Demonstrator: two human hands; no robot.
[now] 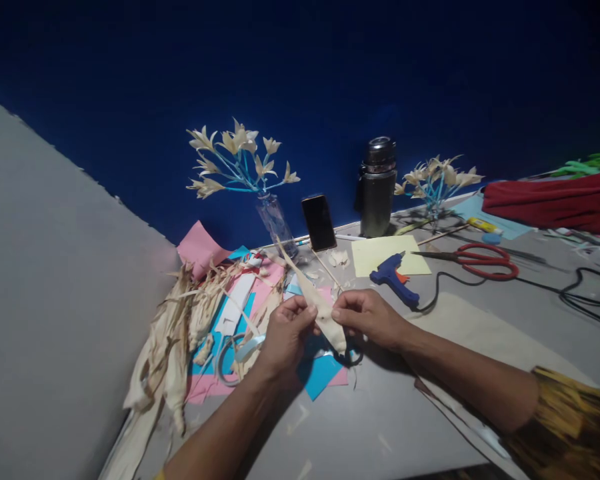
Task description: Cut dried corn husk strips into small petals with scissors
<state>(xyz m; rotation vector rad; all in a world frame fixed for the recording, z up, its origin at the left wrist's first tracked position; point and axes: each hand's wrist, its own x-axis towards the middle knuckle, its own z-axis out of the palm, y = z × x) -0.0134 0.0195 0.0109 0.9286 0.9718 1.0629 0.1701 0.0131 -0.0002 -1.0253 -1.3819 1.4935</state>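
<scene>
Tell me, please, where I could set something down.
Mostly bare, with small scraps: the near table between the blue paper and pale sheet. Another patch lies right, between that sheet and the black cable. Crowded: the left, under husks and pink paper.

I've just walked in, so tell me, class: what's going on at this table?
A person is holding a long, pale, husk-like piece with both hands, the left hand and right hand pinching it from either side. A blue glue gun and red-handled scissors lie beyond the right hand. Dried husks lie to the left, and pale flowers stand in a clear bottle behind.
</scene>
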